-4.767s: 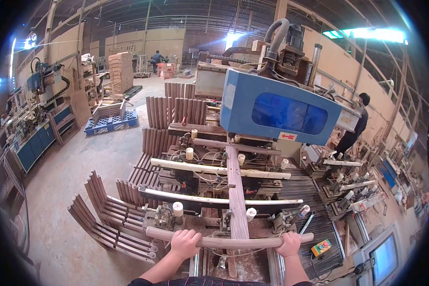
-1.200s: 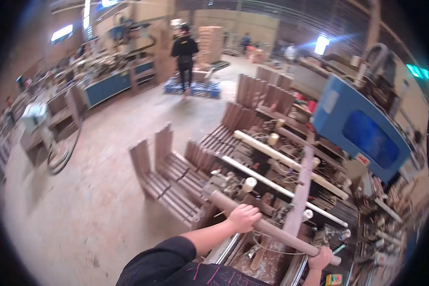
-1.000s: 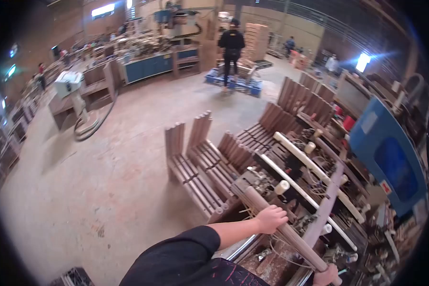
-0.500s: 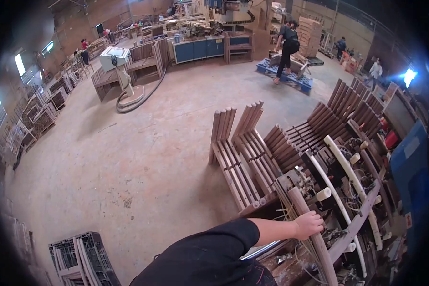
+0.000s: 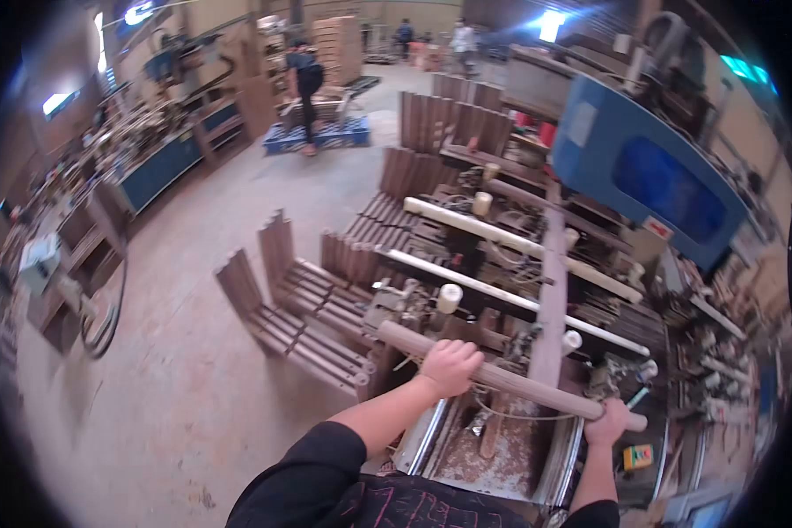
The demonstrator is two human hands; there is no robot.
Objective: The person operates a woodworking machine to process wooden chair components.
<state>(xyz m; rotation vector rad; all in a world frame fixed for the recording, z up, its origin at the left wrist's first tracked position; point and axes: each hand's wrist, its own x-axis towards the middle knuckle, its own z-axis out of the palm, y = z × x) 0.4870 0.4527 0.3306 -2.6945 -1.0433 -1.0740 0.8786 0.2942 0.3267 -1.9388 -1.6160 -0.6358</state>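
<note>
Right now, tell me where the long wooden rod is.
In the head view the wooden rod lies low and right of centre, gripped by the left hand and right hand, just in front of the machine bed.

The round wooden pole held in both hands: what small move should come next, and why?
Probably lift it slightly clear of the fixture. Both hands, left and right, grip the wooden pole, which lies across the machine bed just in front of two pale poles resting in their fixtures; racks of dark poles stand to the left.
</note>
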